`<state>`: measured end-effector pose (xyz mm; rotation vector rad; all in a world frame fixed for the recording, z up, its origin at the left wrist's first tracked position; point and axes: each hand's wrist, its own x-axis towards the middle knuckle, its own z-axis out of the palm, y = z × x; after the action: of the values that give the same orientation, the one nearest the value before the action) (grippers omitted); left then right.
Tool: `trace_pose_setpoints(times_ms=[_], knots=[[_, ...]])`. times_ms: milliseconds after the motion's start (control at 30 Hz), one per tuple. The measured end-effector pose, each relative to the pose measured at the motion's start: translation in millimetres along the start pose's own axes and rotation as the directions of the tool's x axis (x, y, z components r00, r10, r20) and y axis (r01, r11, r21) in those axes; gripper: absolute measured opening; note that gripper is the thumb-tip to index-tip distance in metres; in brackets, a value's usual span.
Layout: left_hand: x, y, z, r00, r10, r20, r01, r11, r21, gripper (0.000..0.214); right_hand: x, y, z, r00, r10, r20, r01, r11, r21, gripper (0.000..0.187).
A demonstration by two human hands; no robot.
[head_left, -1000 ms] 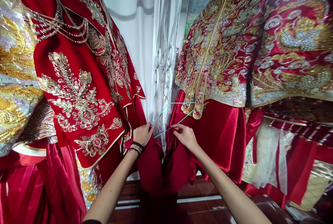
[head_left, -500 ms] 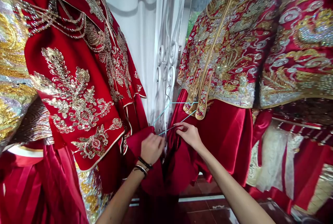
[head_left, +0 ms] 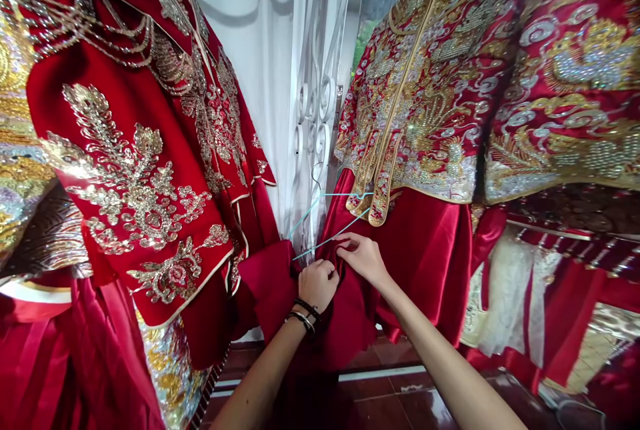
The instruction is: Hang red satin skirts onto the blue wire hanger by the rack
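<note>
A plain dark red garment (head_left: 265,275) hangs on a thin light-blue wire hanger (head_left: 307,217) in the middle of the view. My right hand (head_left: 364,258) pinches the garment's upper edge at the right side, just under the hanger's lower bar. Lower and to the left, my left hand (head_left: 319,285), with dark and silver bracelets at the wrist, has its fingers closed against the same cloth near my right fingertips. The cloth between my fingers is partly hidden. Part of the hanger's right end lies behind or against an embroidered jacket (head_left: 415,97).
On the left hangs a red jacket (head_left: 165,217) with silver beading and chains. White curtain (head_left: 245,63) and a curled white metal grille (head_left: 313,110) stand behind. A glossy red skirt (head_left: 430,250) and pale garments (head_left: 510,290) hang at the right above a tiled floor (head_left: 380,403).
My left hand has moved right along the cloth, from the hanger's left end toward my right hand. My right hand stays at the hanger's right side. The view has shifted slightly.
</note>
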<state>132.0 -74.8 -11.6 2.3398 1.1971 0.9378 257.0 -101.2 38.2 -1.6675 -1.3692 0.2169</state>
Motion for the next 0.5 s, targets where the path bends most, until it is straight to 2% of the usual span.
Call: trace_pose_setpoints(times_ms=[133, 267, 367, 500], knots=[[1, -11, 4.3, 1.000, -0.013, -0.019, 0.006, 0.956, -0.293, 0.012, -1, 7, 0, 0.999, -0.028, -0.026, 0.026, 0.998, -0.057, 0.025], [3, -23, 5.5, 0.996, -0.073, 0.059, 0.093, 0.829, -0.552, 0.011, -2, 17, -3, 0.999, -0.019, -0.027, 0.015, 0.990, -0.143, 0.023], [5, -27, 5.7, 0.991, -0.085, 0.105, 0.134, 0.730, -0.670, 0.011, -3, 23, -8, 0.999, 0.000, -0.038, -0.008, 0.976, -0.219, 0.023], [6, -27, 7.1, 0.980, -0.074, 0.185, 0.186, 0.669, -0.719, 0.010, -5, 28, -15, 0.993, 0.065, -0.099, -0.092, 0.949, -0.301, 0.022]])
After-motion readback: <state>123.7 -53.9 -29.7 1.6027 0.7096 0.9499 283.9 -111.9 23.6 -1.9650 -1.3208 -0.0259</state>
